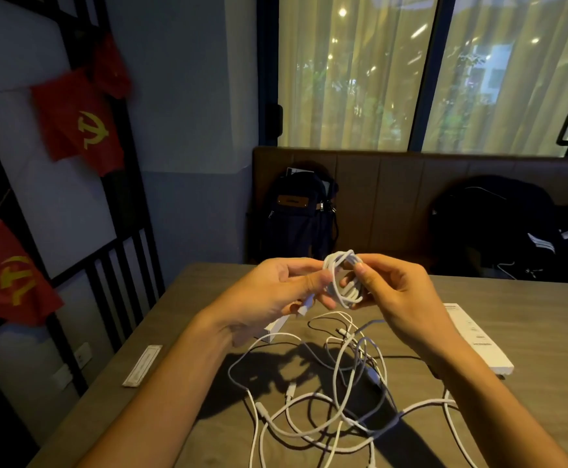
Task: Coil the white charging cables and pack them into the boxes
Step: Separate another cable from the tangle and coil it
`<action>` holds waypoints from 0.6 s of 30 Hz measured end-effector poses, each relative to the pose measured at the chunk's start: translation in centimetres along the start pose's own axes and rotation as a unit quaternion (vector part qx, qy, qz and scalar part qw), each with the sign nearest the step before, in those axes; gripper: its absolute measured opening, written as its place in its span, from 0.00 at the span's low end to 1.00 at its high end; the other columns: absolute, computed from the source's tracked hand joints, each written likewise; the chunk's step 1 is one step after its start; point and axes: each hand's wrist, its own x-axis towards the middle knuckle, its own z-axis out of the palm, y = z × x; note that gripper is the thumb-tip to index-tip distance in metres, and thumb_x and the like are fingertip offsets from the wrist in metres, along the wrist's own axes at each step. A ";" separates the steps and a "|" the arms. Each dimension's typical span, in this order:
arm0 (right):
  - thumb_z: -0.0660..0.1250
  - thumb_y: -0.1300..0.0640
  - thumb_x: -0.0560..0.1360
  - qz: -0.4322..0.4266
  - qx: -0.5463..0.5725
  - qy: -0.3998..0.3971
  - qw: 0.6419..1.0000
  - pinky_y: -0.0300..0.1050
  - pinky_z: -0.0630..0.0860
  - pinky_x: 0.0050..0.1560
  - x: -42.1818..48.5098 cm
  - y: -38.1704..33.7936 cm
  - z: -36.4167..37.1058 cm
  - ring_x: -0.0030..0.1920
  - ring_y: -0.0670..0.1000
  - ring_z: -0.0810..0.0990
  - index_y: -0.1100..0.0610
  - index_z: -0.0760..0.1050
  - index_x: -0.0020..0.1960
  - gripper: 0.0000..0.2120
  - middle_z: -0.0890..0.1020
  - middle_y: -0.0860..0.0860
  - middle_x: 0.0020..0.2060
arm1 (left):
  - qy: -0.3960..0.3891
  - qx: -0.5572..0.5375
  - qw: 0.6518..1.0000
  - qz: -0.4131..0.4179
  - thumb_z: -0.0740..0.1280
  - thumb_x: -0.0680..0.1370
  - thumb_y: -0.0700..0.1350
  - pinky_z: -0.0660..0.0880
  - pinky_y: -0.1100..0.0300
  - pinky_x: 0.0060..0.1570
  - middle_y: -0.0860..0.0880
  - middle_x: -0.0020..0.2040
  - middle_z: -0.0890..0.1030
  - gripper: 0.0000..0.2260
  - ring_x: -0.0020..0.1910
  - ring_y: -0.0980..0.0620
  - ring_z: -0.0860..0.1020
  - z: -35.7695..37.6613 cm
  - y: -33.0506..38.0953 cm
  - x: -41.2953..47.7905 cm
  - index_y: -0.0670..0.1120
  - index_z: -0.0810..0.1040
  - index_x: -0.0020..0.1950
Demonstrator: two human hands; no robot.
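The right hand (390, 292) pinches a coil (343, 278) of white cable between thumb and curled fingers and holds it up over the far half of the desk (528, 315). The left hand (286, 292) is curled beside it and grips the free end of the same cable; its plug (303, 308) sticks out below the fingers. The coil looks close to finished, with only this short tail left to wind or tuck in.

That is as far as the task appears to have got. No cable can be seen inside a box. The other cables (326, 400) lie loose in a tangle from the middle of the desk to its near edge, crossing one another, several of their plugs showing. How many there are I cannot tell.

A long box (478, 336) lies flat by the right edge, apart from the tangle; whether it is open I cannot tell. A small box (275, 327) sits toward the middle, mostly hidden behind the left hand. A narrow paper strip (142, 364) lies at the left edge.

By my judgement the work is at an early stage: one cable is almost coiled and not yet packed, and the rest need untangling, coiling and boxing.

Beyond the far edge, a backpack (301, 211) and a dark jacket (498, 224) rest on a bench (394, 197).
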 end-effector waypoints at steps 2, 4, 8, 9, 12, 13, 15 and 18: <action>0.64 0.56 0.82 0.003 -0.023 -0.001 1.000 0.41 0.83 0.39 0.0 0.4 0.5 0.44 0.48 0.86 0.51 0.82 0.59 0.10 0.87 0.48 0.44 | 0.032 0.029 0.999 0.011 0.69 0.79 0.51 0.74 0.68 0.40 0.55 0.36 0.84 0.11 0.35 0.60 0.77 0.1 -0.3 0.2 0.48 0.86 0.57; 0.64 0.54 0.81 0.015 -0.039 0.006 0.999 0.39 0.82 0.38 -0.1 0.7 0.9 0.42 0.47 0.86 0.49 0.82 0.57 0.09 0.86 0.47 0.41 | 0.066 0.082 0.994 0.029 0.70 0.80 0.50 0.72 0.71 0.36 0.58 0.31 0.81 0.08 0.32 0.63 0.75 -0.3 -0.8 0.5 0.49 0.87 0.52; 0.66 0.53 0.80 0.040 -0.044 0.004 0.998 0.39 0.82 0.39 -0.2 1.1 1.5 0.40 0.46 0.86 0.48 0.82 0.54 0.06 0.87 0.46 0.39 | 0.110 0.147 0.982 0.034 0.70 0.80 0.50 0.72 0.73 0.37 0.57 0.37 0.83 0.06 0.37 0.65 0.78 -1.9 -2.3 0.8 0.54 0.87 0.51; 0.67 0.54 0.80 0.044 -0.047 -0.001 0.998 0.40 0.83 0.40 -0.3 1.2 1.6 0.39 0.46 0.86 0.49 0.82 0.54 0.06 0.87 0.47 0.40 | 0.116 0.154 0.981 0.025 0.70 0.80 0.49 0.73 0.73 0.36 0.58 0.37 0.84 0.05 0.37 0.65 0.78 -2.3 -2.8 1.0 0.56 0.86 0.51; 0.69 0.55 0.78 0.063 -0.054 -0.027 0.996 0.41 0.84 0.43 -0.6 1.6 2.8 0.39 0.46 0.87 0.52 0.82 0.53 0.05 0.88 0.48 0.40 | 0.137 0.190 0.972 -0.007 0.70 0.81 0.44 0.75 0.68 0.38 0.56 0.38 0.84 0.07 0.38 0.59 0.79 -3.0 -4.8 1.5 0.54 0.85 0.54; 0.69 0.55 0.78 0.066 -0.065 -0.032 0.995 0.40 0.83 0.42 -0.6 1.7 3.3 0.39 0.45 0.87 0.52 0.81 0.52 0.04 0.87 0.48 0.40 | 0.141 0.220 0.965 -0.017 0.70 0.81 0.44 0.76 0.65 0.40 0.54 0.40 0.84 0.06 0.40 0.57 0.80 -3.2 -5.4 1.7 0.53 0.86 0.54; 0.69 0.54 0.78 0.065 -0.083 -0.028 0.994 0.37 0.82 0.41 -0.7 1.8 4.0 0.39 0.43 0.86 0.51 0.81 0.52 0.04 0.87 0.48 0.40 | 0.135 0.267 0.954 -0.029 0.69 0.81 0.48 0.78 0.62 0.43 0.51 0.42 0.85 0.06 0.42 0.53 0.82 -3.8 -6.2 1.8 0.52 0.85 0.55; 0.68 0.54 0.79 0.054 -0.090 0.005 0.994 0.38 0.83 0.41 -0.2 1.6 4.1 0.39 0.42 0.86 0.52 0.81 0.52 0.05 0.87 0.47 0.40 | 0.124 0.231 0.963 -0.068 0.64 0.81 0.58 0.79 0.60 0.50 0.53 0.47 0.84 0.11 0.47 0.56 0.83 -5.9 -6.7 1.6 0.56 0.82 0.55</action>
